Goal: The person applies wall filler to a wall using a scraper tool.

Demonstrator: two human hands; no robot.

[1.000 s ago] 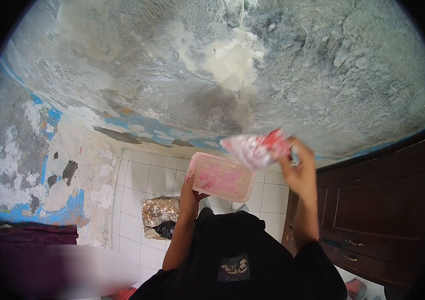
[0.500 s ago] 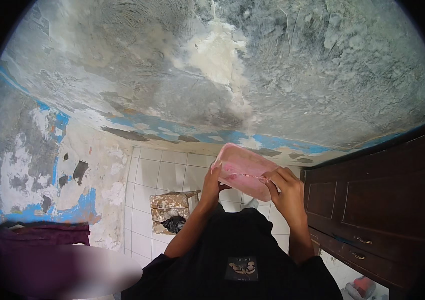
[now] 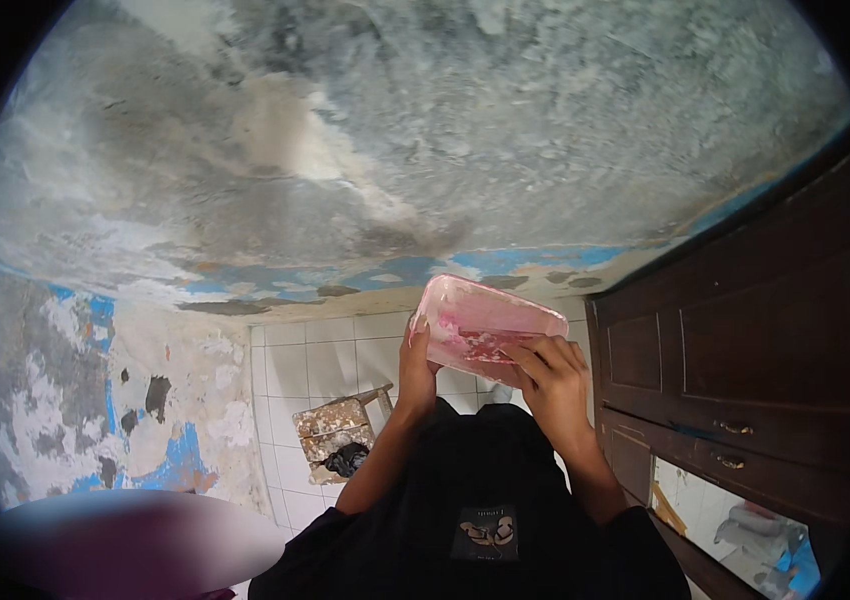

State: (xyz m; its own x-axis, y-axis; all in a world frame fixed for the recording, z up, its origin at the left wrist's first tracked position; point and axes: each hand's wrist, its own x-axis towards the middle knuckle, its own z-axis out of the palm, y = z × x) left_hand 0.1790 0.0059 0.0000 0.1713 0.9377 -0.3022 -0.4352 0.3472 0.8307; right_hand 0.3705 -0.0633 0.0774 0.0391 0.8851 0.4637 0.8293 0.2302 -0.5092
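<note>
A pale pink plastic tub (image 3: 465, 298), rectangular with rounded corners and smeared inside, is held in front of my body, its open side up. My left hand (image 3: 417, 365) grips its left end, thumb over the rim and fingers beneath. In my right hand (image 3: 555, 380) is a flat reddish scraper (image 3: 485, 346), pinched between thumb and fingers. Its blade lies inside the tub and carries smears of whitish paste. The paste's exact kind is unclear.
Ahead rises a grey patchy wall (image 3: 505, 150) with blue paint remnants. Below left stands a splattered wooden stool (image 3: 330, 418) bearing a black plastic bag (image 3: 348, 459). A dark wooden cabinet (image 3: 765, 330) lines the right. A blurred purple shape (image 3: 125, 545) fills the lower left.
The scraper has turned from edge-on to showing its flat face inside the tub. Both hands and the tub have shifted slightly left, and the view has swung right.
</note>
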